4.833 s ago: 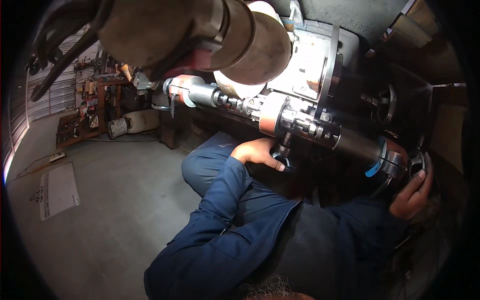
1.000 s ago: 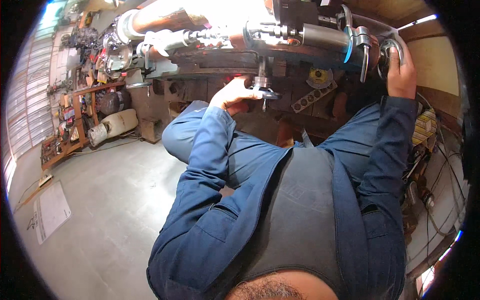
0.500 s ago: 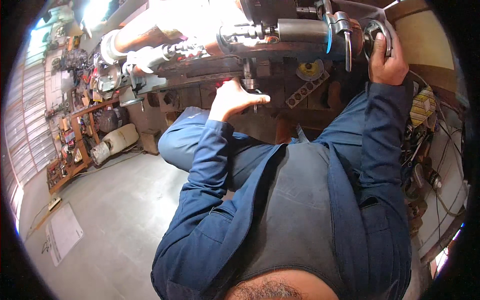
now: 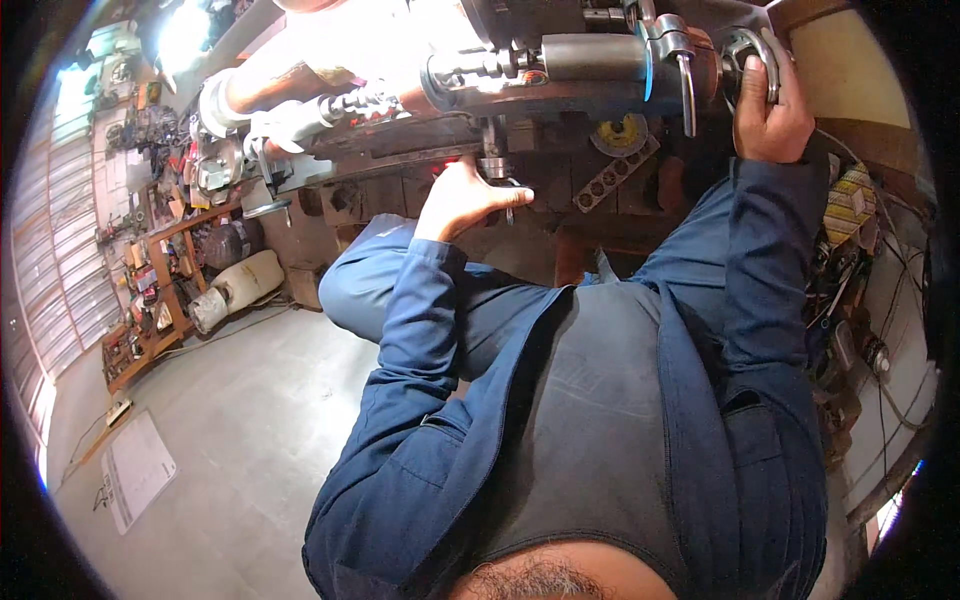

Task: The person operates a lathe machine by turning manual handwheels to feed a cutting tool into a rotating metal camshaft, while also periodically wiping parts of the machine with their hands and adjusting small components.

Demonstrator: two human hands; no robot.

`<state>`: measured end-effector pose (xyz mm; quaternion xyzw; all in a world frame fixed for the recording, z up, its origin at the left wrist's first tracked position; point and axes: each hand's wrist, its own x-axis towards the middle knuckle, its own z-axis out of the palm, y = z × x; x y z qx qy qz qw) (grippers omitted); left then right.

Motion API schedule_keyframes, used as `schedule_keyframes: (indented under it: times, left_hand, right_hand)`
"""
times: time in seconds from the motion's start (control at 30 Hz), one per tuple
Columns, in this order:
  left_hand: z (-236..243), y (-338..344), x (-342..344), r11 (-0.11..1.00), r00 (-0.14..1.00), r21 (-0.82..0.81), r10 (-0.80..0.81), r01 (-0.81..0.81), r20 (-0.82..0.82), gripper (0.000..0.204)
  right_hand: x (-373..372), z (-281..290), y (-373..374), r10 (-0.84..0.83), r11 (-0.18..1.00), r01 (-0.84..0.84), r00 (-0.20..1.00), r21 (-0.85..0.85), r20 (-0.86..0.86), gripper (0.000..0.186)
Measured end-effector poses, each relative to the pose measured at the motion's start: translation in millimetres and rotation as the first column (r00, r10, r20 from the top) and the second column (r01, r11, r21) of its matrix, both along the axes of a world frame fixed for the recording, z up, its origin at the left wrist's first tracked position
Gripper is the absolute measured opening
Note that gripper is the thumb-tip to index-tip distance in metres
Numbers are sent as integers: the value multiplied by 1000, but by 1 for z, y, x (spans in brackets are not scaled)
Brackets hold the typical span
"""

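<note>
My right hand (image 4: 770, 120) is closed round the rim of a shiny metal handwheel (image 4: 744, 50) at the right end of a lathe-like machine. Beside that wheel, a clamp lever (image 4: 687, 95) hangs down from a grey metal cylinder (image 4: 595, 57). My left hand (image 4: 458, 205) grips a small handwheel (image 4: 511, 184) at the machine's front, its thumb stretched to the right along it; the other fingers are partly hidden. Above, a slim metal shaft (image 4: 480, 64) runs along the machine toward a chuck-like part (image 4: 300, 118) on the left, partly lost in glare.
Below the machine hang a yellow-centred disc (image 4: 620, 136) and a strip with round holes (image 4: 617, 176). A pale cylinder (image 4: 240, 290) lies on the floor at left, near a cluttered wooden rack (image 4: 165, 285). A white sheet (image 4: 138, 470) rests at lower left; cables (image 4: 890, 330) hang at right.
The view has shifted slightly, so the machine sits a little higher and further left. Both hands stay on their handwheels; neither wheel has visibly turned much.
</note>
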<state>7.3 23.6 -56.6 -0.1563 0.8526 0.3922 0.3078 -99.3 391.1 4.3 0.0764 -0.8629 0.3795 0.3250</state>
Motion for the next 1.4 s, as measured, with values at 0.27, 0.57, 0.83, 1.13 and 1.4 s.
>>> schedule_keyframes:
  times: [0.27,0.57,0.83,1.13,1.4]
  left_hand:
    - [19,12,-3,989,989,95,105,-115,105,55]
    - [0,4,0,998,998,-1,63,-63,0,50]
    - [-3,2,2,999,999,-34,25,-27,-35,50]
    - [-12,-2,3,999,998,-13,33,-34,-54,51]
    - [-9,-3,3,999,998,-37,26,-28,-56,56]
  right_hand:
    - [1,-2,2,-11,1000,11,1000,-2,26,35]
    - [-1,-4,3,17,1000,-17,1000,-23,9,35]
    - [2,-1,2,-29,999,28,999,24,45,37]
    - [2,1,-1,-31,999,32,997,-10,66,37]
    - [3,4,-4,-29,1000,28,998,9,53,35]
